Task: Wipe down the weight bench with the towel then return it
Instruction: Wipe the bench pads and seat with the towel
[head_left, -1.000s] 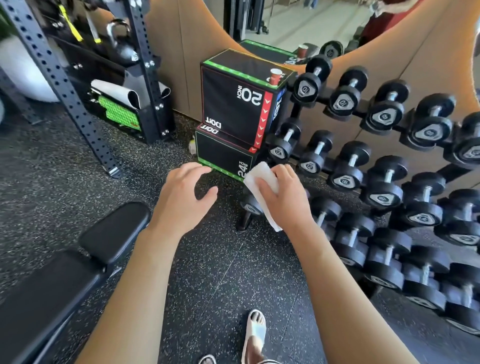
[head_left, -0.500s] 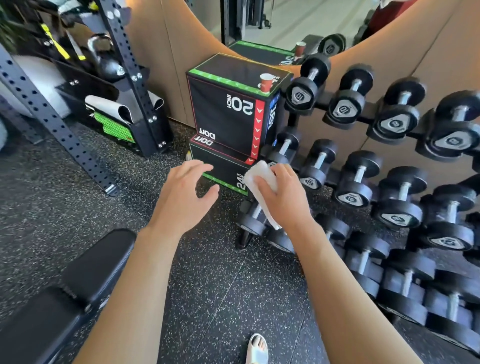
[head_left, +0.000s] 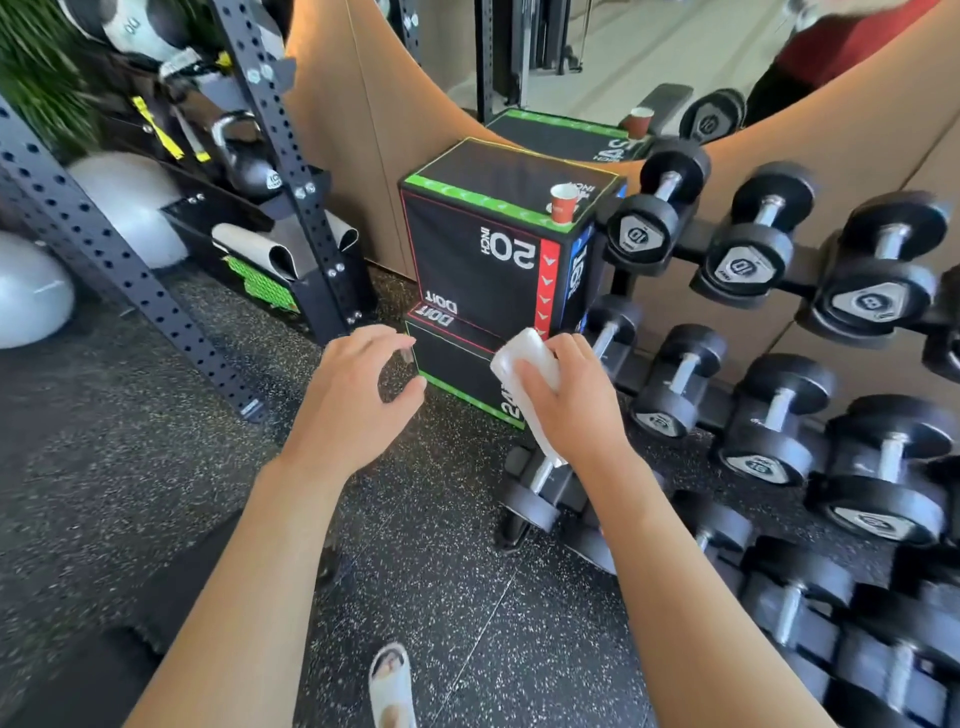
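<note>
**Towel in hand, bench out of reach: the return leg, by the look of it**

At the far lower left a dark padded edge (head_left: 78, 670) shows, probably the weight bench, though too little of it is in view to be sure or to judge whether it is wiped. The left hand (head_left: 353, 395) hovers over the speckled floor (head_left: 441, 597), its fingers (head_left: 395, 343) loosely curled and slightly apart, holding nothing. Just right of it, the right hand (head_left: 576, 410) grips the white towel (head_left: 524, 364), fingers and thumb wrapped round its folded bulk (one end hangs below the palm). Both hands are held out toward the stacked plyo boxes (head_left: 478, 270) and the dumbbell rack (head_left: 769, 374), well apart from the pad. My guess: wiping is finished, and only setting the towel back remains; its home spot isn't evident.
</note>
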